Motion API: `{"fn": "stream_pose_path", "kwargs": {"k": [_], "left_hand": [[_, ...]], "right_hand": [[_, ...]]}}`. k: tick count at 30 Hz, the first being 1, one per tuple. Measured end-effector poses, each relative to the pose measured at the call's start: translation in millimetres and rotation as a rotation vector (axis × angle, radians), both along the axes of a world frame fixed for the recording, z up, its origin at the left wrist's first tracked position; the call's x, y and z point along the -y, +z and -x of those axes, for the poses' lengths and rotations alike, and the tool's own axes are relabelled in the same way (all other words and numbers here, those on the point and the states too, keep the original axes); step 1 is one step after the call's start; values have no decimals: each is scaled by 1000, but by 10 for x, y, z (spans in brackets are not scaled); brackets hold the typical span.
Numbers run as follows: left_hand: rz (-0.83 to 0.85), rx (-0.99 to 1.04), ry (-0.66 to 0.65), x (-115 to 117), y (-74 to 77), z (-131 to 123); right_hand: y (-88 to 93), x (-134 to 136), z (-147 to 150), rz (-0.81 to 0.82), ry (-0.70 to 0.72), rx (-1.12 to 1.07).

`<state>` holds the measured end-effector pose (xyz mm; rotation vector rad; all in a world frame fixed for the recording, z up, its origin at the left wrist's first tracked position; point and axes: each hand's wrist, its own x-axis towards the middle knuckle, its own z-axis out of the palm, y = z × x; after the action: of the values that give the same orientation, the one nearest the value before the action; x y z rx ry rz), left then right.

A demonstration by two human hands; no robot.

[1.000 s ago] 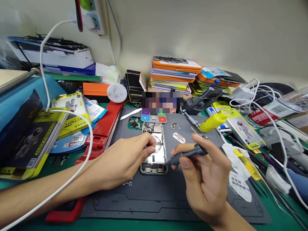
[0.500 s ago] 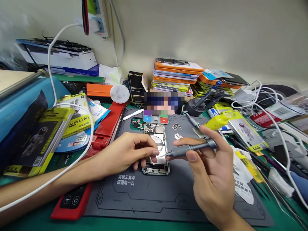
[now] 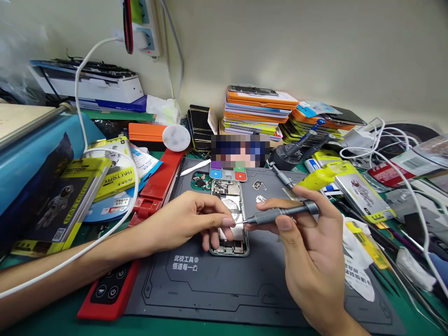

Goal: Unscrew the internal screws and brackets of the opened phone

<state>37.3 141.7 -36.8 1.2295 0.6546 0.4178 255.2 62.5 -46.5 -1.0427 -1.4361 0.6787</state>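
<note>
In my right hand (image 3: 311, 242) I hold a grey precision screwdriver (image 3: 268, 216), its shaft pointing left. The thin tip meets the fingertips of my left hand (image 3: 206, 219), where thumb and index finger are pinched together. Whatever lies in that pinch is too small to make out. Below both hands rests an opened phone (image 3: 229, 245) with its inner parts bare, partly hidden by my left fingers. It lies on a dark grey work mat (image 3: 210, 289). Small metal parts (image 3: 259, 185) sit on the mat to the phone's right.
A red device with buttons (image 3: 101, 305) runs along the mat's left side. Screwdrivers stand in a round black holder (image 3: 285, 156) behind. Battery boxes (image 3: 63, 205), a yellow bottle (image 3: 320, 176) and orange cases (image 3: 261, 100) surround the mat. A white cable (image 3: 117, 224) crosses my left forearm.
The screwdriver tip has come up to my left fingertips, where before it stood slightly lower, just beside them. The whole view has shifted slightly.
</note>
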Motion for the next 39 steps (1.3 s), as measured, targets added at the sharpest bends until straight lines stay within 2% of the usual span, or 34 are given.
{"fn": "stream_pose_path", "kwargs": {"k": [4,9,12,17,28,39], "left_hand": [[72,67,-1,-16,-11,-6],[85,74,10,-8,-3,-11],[82,69,15,9,6,-10],[52,52,55,36,22,-24],[-85,-19,101,54,21,5],[-60,14,91,42,30,-5]], "right_hand": [[33,-28,2,54,48,-106],[47,-58,-3,87,98,-176],[42,-58,3,82,104,-167],[31,-41,6,70,33,-109],[32,-40,2,49,37,-146],[46,-67,12,59,73,-152]]}}
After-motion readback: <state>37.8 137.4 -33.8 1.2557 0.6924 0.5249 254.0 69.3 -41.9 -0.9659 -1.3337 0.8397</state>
